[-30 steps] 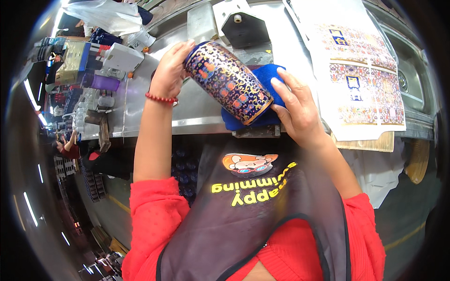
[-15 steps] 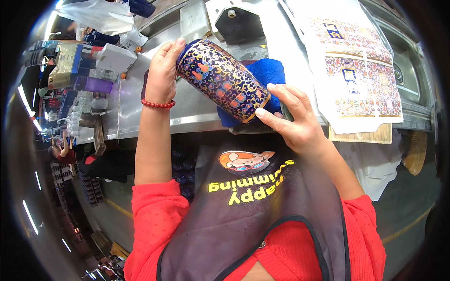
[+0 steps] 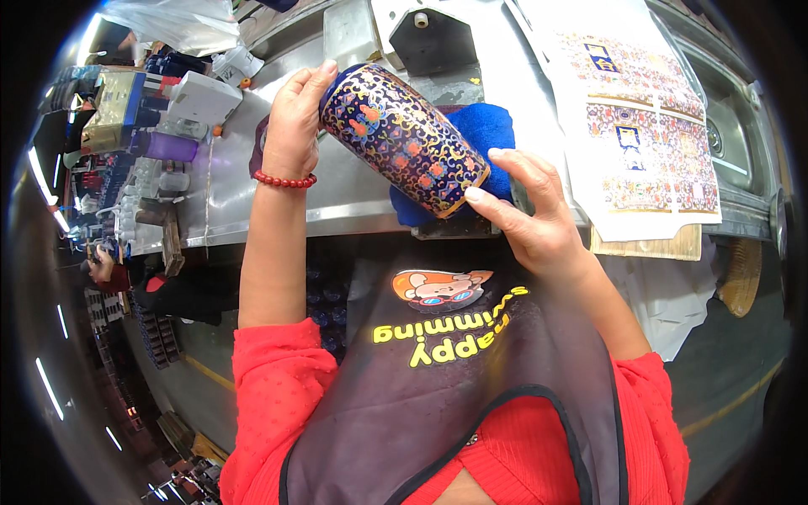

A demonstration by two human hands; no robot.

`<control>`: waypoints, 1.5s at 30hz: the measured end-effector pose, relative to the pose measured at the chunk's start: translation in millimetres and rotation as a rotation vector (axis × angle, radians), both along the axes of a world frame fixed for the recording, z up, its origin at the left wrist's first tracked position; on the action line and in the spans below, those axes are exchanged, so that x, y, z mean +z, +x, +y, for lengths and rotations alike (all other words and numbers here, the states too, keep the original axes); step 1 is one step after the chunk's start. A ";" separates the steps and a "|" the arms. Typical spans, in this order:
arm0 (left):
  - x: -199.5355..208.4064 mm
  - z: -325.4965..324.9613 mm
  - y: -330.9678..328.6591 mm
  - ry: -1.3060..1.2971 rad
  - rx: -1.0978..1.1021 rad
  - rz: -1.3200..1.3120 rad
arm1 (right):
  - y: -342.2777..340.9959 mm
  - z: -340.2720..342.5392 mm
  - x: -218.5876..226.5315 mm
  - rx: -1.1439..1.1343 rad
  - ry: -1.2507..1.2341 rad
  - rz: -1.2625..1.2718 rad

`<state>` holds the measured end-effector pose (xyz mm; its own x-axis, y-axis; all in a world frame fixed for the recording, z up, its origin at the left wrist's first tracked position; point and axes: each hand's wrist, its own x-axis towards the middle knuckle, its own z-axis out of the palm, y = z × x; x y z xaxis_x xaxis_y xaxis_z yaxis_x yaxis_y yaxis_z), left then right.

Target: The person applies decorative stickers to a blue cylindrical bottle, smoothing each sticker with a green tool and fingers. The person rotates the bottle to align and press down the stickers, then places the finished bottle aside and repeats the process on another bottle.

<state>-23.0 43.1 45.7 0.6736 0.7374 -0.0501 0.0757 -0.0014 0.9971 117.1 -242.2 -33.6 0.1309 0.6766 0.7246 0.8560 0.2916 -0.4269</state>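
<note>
A dark blue cylindrical cup (image 3: 402, 141) with a gold, orange and blue floral pattern is held at a slant over the bench, its upper end to the left. My left hand (image 3: 291, 126) grips that upper end, thumb along the edge and the other fingers partly hidden behind it. At the lower right end, the thumb and forefinger of my right hand (image 3: 543, 227) touch the gold-banded rim from either side. Beneath and behind the cup lies a folded blue cloth (image 3: 490, 128). Printed sheets (image 3: 572, 177) with similar floral patterns lie to the right of my right hand.
The metal bench (image 3: 236, 189) runs across in front of me. A dark angular block (image 3: 433, 46) stands behind the cloth, and a metal basin (image 3: 730, 139) is at the far right. A white box (image 3: 204, 98) and a purple container (image 3: 172, 148) crowd the left.
The cup has turned slightly about its length, and its upper end has risen a little. Both hands keep their places on it. The view has shifted slightly.
</note>
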 end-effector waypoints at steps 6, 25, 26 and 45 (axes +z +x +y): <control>-0.7 3.4 -3.4 -0.003 -0.030 0.000 | -3.6 -0.3 2.1 0.048 0.027 0.027; -7.9 7.7 -2.5 0.007 -0.052 -0.075 | -18.6 9.2 14.4 -0.047 -0.036 0.162; -7.3 7.0 -2.6 0.009 -0.056 -0.072 | -20.7 11.9 16.0 -0.059 -0.030 0.173; -6.1 2.4 -0.1 0.038 0.001 -0.045 | 16.2 11.9 54.5 0.157 0.022 0.048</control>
<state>-23.1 45.4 39.6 0.6738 0.7389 0.0081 0.0310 -0.0393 0.9987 133.3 -230.3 20.8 0.0599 0.6755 0.7349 0.7777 0.4299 -0.4586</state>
